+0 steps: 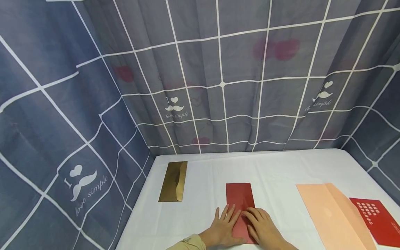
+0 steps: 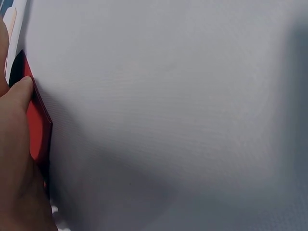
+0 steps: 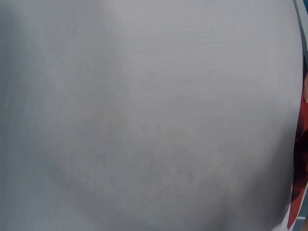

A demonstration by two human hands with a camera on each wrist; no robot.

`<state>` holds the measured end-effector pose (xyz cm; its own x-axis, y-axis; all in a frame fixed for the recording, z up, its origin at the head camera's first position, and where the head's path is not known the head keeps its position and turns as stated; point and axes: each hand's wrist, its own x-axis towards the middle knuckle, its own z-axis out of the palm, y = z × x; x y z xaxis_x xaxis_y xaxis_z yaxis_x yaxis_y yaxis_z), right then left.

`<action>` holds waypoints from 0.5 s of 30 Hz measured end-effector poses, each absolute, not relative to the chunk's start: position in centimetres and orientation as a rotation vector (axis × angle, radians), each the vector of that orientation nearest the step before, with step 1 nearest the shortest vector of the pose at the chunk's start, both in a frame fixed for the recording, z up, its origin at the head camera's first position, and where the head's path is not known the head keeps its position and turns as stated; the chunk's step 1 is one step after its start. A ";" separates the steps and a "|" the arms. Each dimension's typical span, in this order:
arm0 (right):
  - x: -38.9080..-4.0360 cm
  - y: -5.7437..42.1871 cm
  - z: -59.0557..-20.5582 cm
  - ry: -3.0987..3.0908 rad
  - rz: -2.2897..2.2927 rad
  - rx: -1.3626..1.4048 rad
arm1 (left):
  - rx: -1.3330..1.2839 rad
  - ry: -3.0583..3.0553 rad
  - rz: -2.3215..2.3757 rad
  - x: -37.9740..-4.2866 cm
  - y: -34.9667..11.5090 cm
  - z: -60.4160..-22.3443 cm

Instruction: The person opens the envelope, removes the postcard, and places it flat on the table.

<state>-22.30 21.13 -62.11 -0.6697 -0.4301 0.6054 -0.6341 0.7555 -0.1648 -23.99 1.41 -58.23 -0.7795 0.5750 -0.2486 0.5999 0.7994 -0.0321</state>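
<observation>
A red paper envelope (image 1: 239,193) lies lengthwise on the white-covered table before me, partly hidden by both hands. My left hand (image 1: 222,227) rests on its left side, fingers spread and thumb near the bottom edge. Over the right side, my right hand (image 1: 264,225) touches the paper with bent fingertips close to the left fingers. In the left wrist view the left hand (image 2: 17,139) presses along the red envelope (image 2: 39,126) at the frame's edge. Only a strip of the red envelope (image 3: 302,118) shows at the far right of the right wrist view.
A gold envelope (image 1: 169,182) lies at the back left. To the right are a large peach envelope (image 1: 332,211) with its flap folded out and a red card (image 1: 375,217) with pale printing beside it. Grey checked curtains (image 1: 200,73) enclose the table's back and sides.
</observation>
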 end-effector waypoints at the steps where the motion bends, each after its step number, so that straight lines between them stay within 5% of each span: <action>1: -22.3 21.1 -62.1 -2.405 0.502 0.797 | 0.916 2.761 -0.161 -24.0 1.4 -58.2; 15: -22.2 21.6 -61.7 -2.424 0.553 0.791 | 0.950 2.794 -0.148 -24.5 1.3 -59.8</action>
